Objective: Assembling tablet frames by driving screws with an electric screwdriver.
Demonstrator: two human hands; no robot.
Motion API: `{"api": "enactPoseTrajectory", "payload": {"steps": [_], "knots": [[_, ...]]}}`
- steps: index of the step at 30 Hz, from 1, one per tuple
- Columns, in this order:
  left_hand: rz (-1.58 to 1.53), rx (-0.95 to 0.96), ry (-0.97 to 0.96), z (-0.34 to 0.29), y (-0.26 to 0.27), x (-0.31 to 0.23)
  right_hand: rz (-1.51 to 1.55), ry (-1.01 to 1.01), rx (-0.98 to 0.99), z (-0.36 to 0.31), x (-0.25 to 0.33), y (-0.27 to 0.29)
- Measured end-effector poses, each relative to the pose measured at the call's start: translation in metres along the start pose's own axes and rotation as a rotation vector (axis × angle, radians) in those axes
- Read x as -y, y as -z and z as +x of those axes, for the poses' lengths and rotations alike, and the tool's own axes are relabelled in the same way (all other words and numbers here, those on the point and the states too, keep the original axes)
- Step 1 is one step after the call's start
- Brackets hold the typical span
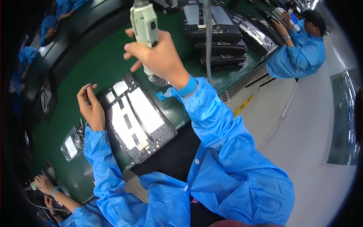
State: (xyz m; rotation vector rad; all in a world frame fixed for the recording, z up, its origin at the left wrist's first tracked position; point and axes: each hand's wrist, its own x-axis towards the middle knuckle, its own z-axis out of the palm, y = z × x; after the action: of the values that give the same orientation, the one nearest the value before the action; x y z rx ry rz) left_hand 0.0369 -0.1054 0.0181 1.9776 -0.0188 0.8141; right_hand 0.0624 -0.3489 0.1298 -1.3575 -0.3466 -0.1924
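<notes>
The right hand (160, 56) is wrapping loosely round a raised pale power tool (145, 26) while the left hand (92, 108), half-curled, contents unclear, is hanging beside the tablet (145, 109) lying at the table's (70, 113) near edge, apparently cells fitted, cover not yet on.

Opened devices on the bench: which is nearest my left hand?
The device just right of your left hand, white panels up; the others, including the upper-right stack, lie farther off.

Hands (92, 111) near opened electronic device (145, 109)
</notes>
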Motion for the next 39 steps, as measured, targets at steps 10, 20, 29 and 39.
{"api": "enactPoseTrajectory", "payload": {"steps": [10, 20, 29, 39], "knots": [[-0.839, 0.435, 0.445, 0.119, -0.248, -0.047, -0.081, -0.035, -0.061, -0.07, 0.062, 0.046], [-0.575, 0.611, 0.204, 0.119, -0.327, -0.125, -0.232, 0.305, -0.162, -0.081, 0.068, 0.1], [-0.65, 0.634, 0.265, 0.097, -0.322, -0.157, -0.191, 0.098, -0.03, -0.082, 0.062, 0.089], [-0.839, 0.417, 0.36, 0.079, -0.333, -0.174, -0.219, 0.181, -0.057, -0.079, 0.056, 0.07]]}}
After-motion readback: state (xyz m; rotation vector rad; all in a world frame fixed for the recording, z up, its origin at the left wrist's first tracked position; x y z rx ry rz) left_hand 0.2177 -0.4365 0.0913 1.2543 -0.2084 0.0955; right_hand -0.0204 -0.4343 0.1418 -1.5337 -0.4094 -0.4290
